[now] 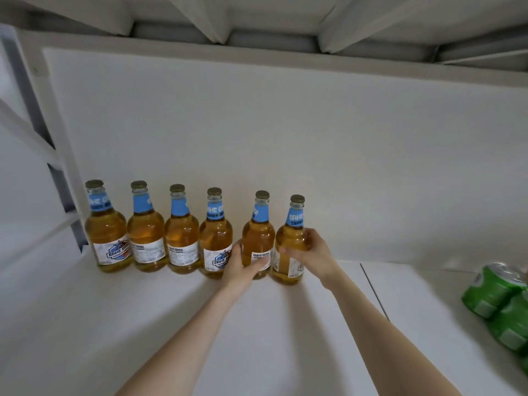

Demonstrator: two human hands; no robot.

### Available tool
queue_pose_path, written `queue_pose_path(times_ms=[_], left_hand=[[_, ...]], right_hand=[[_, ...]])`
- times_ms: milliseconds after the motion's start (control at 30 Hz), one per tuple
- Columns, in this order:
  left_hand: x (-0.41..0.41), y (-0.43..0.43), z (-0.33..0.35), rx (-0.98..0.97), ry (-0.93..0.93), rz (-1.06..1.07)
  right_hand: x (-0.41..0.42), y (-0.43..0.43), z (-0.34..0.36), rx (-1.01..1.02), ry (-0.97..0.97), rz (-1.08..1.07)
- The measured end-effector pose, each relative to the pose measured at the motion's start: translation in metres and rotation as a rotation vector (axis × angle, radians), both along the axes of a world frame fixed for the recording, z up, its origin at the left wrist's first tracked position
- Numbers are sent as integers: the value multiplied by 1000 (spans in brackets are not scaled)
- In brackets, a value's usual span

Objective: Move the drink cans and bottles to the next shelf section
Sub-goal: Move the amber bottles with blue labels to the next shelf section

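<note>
Gripping the last two of six upright bottles on the white shelf [143,324]: left hand [243,268] with fingers curled round the fifth bottle [257,235], right hand [313,252] wrapped round the sixth bottle [290,238]. Probably mid-transfer; next, keeping both upright, clear of neighbours.

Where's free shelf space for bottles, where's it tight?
Free: back-wall strip between rightmost beer bottle and green cans; front shelf before the row. Tight: bottle row, left hand and right hand gripping the last two.

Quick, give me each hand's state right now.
Left hand: grips the fifth bottle from the left.
Right hand: grips the sixth bottle, rightmost in the row.
</note>
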State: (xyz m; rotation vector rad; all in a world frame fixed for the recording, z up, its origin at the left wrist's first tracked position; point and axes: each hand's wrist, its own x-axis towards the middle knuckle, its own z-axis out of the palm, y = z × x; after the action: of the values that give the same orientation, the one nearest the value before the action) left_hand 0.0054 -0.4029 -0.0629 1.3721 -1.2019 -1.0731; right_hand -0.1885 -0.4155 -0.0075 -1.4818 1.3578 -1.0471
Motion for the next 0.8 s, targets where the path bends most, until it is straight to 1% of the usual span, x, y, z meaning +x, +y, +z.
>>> queue_pose_path(times_ms=[100,167,267,467,667,800], left_hand=[[0,-5,0,8,34,7],[0,-7,0,15,22,23],[0,-4,2,29,-21,18],[0,17,10,84,-36,-58],[12,56,21,145,58,-113],[19,82,30,184,109,-101]], right_hand=[[-2,-1,-1,31,-103,0],[-4,1,-1,31,-146,-7],[-9,7,0,31,-172,4],[-18,28,-4,40,-233,-8],[-13,58,1,128,-357,-94],[-5,83,6,209,-366,-141]])
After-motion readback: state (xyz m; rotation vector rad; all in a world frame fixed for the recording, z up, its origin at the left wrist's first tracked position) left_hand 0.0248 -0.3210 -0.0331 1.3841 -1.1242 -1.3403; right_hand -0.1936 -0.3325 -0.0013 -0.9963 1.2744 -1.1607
